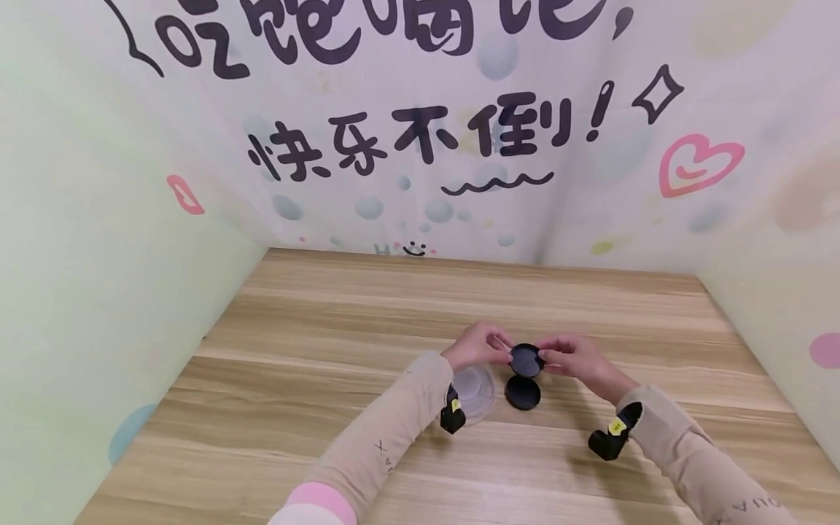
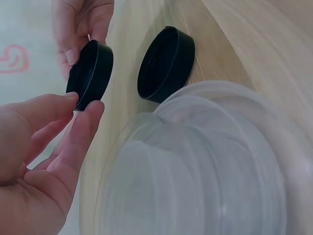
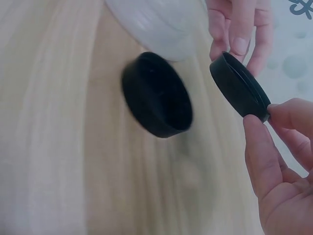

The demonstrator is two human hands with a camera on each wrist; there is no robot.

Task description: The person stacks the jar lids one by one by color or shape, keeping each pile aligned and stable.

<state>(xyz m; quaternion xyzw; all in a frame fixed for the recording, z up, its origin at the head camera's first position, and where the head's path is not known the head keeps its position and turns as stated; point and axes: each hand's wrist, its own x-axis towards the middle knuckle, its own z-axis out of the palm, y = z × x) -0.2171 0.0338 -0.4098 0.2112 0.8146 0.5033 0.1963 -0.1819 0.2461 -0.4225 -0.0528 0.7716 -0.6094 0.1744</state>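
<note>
A shallow round black lid [image 1: 527, 360] is held up over the wooden table, tilted, its hollow side facing the head camera. My left hand [image 1: 477, 345] pinches its left edge between thumb and fingers. At the opposite edge my right hand [image 1: 577, 359] pinches it the same way, as the right wrist view also shows with the lid [image 3: 239, 84]. A second black lid [image 1: 523, 393] lies on the table just below, hollow side up. Left of it, partly behind my left wrist, stands a clear plastic container [image 1: 477, 390]; in the left wrist view the container [image 2: 195, 171] looks ridged and round.
The wood-grain table [image 1: 315, 408] runs back to a printed cloth [image 1: 420, 146] hanging upright behind it. Pale walls stand on the left and right. A black wrist camera [image 1: 453, 412] sits on the left wrist, another camera [image 1: 613, 434] on the right.
</note>
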